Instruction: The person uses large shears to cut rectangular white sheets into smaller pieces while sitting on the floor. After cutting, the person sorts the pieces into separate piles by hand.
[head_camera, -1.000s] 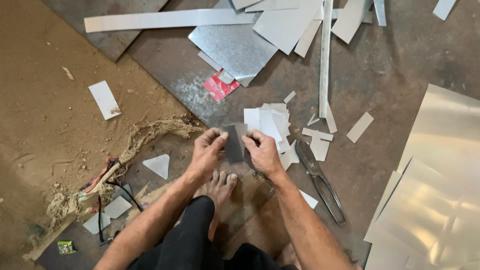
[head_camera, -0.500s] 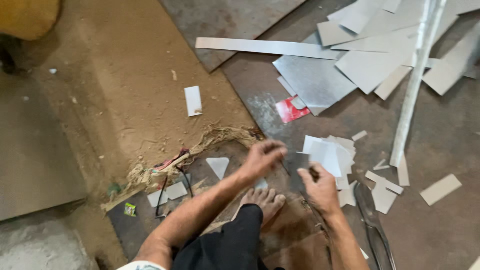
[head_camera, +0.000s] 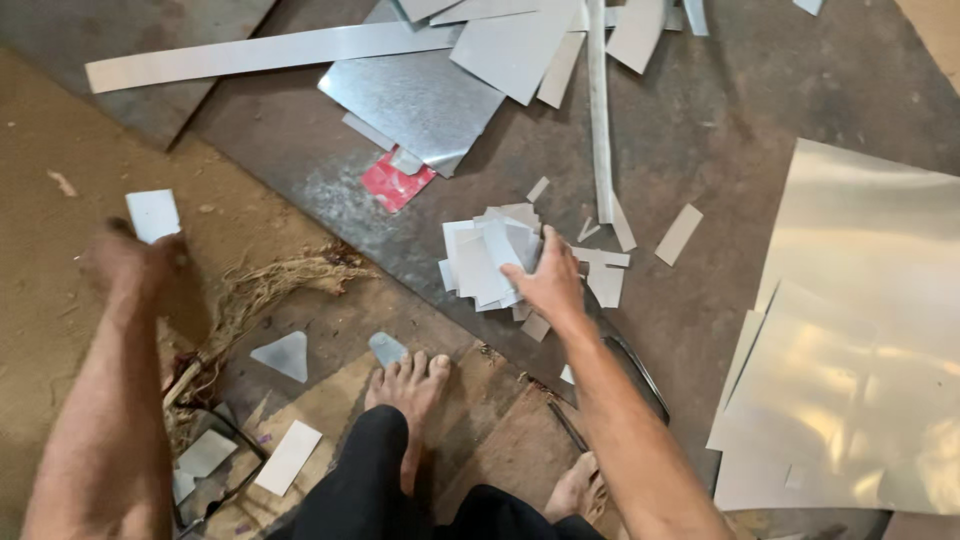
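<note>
My right hand rests on a stack of small cut sheet-metal pieces on the dark floor, thumb on top and fingers curled around the stack's right edge. My left hand is stretched far to the left and blurred, its fingers touching the lower edge of a white rectangular piece lying on the brown ground. A small grey metal piece lies just beyond the toes of my bare left foot. A grey triangular offcut lies to its left.
Large shiny metal sheets cover the right side. Long strips and cut sheets lie at the top, with a red packet below them. Dark snips lie under my right forearm. A clump of dry fibre lies left of centre.
Both hands held a small grey piece together before my foot. They have since parted: the left swung out to the white rectangle, the right went up onto the stack.
</note>
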